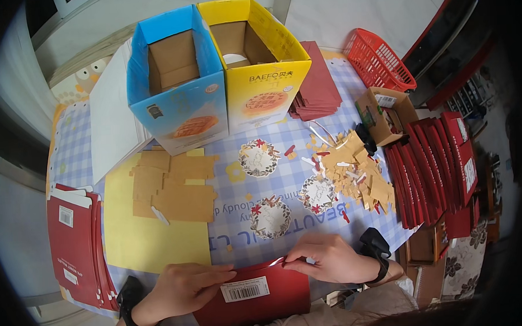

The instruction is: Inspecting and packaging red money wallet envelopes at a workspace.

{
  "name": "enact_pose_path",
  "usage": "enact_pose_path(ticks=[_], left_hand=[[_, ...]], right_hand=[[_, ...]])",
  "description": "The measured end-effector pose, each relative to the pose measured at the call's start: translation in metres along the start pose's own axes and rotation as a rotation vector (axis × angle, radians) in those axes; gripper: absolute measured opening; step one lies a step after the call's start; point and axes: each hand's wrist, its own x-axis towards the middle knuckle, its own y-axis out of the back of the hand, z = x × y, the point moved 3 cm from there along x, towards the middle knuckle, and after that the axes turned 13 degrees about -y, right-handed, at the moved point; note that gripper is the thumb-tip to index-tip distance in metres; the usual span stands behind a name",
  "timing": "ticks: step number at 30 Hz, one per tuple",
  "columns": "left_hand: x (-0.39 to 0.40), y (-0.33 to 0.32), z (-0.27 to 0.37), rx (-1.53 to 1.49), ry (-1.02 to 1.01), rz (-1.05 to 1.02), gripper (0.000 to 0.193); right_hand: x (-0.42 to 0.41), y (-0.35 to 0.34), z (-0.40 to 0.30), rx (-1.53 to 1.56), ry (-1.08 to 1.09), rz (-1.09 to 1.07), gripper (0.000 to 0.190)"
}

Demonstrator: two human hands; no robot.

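A red cardboard wallet point(258, 300) with a white barcode label lies at the table's near edge, against the person's front. My left hand point(192, 284) pinches its top edge at the left, and my right hand point(322, 256) pinches the same edge near its right corner. Beyond it are several round wreath-printed paper cutouts point(270, 218). A heap of small brown paper pieces point(353, 167), mixed with red and white scraps, lies to the right. Brown paper pieces point(184, 203) and a white strip rest on a yellow sheet point(155, 250) at the left.
Red wallets stand stacked at the right point(431, 168) and lie at the left point(74, 241). A blue box point(198, 122) and a yellow box point(258, 93) stand at the back, between white sheets point(110, 112) and red card point(316, 86). A red basket point(376, 62) and small carton point(372, 114) are back right.
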Motion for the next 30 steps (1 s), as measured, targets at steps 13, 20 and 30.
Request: enact_pose_path(ticks=[13,20,30], left_hand=[[-0.002,-0.002,-0.002,-0.005,0.005,0.005,0.029],[-0.001,-0.001,0.004,0.016,0.007,-0.01,0.025],[-0.017,0.014,-0.008,-0.171,0.244,-0.005,0.021]], right_hand=[[-0.006,0.001,-0.005,-0.067,0.071,0.005,0.016],[-0.005,0.009,-0.006,-0.13,0.106,-0.061,0.013],[-0.001,0.016,0.013,0.159,0.02,-0.374,0.013]])
